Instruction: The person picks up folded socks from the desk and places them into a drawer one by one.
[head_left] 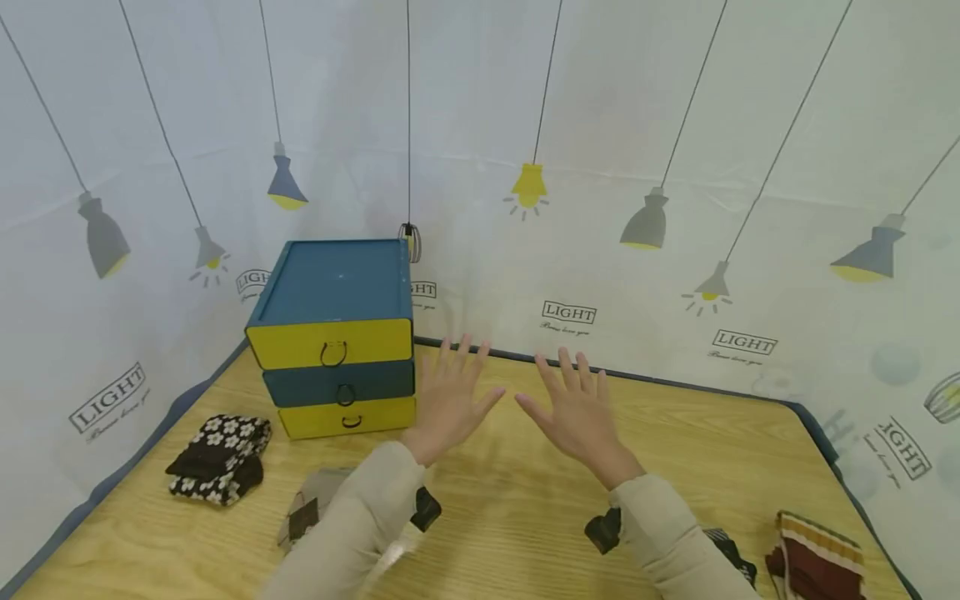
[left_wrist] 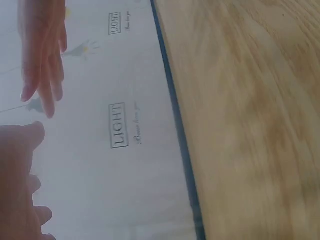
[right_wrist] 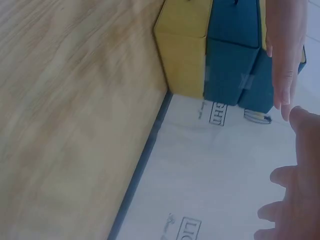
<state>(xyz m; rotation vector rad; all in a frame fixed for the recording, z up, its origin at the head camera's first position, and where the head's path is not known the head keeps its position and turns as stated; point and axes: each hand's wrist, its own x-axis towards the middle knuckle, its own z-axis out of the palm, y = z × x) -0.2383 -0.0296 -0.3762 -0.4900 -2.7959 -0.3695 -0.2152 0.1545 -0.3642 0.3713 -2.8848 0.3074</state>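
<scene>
Both hands are held out over the wooden table point(head_left: 517, 500) with fingers spread, and neither holds anything. The left hand point(head_left: 450, 404) is just right of a stacked drawer box point(head_left: 330, 342), whose three fronts run yellow, blue, yellow under a blue top. Level with it and a short gap away is the right hand point(head_left: 577, 417), thumb pointing towards the other thumb. In the left wrist view the left hand point(left_wrist: 17, 175) appears at the lower left; in the right wrist view the right hand point(right_wrist: 295, 185) fills the right edge.
A black folded cloth with white flowers point(head_left: 219, 458) lies left of the drawers. A grey-brown folded cloth point(head_left: 311, 504) is partly behind the left sleeve. To the right are a dark patterned cloth point(head_left: 731, 554) and a maroon striped one point(head_left: 817, 557). A lamp-printed curtain point(head_left: 465, 108) surrounds the table.
</scene>
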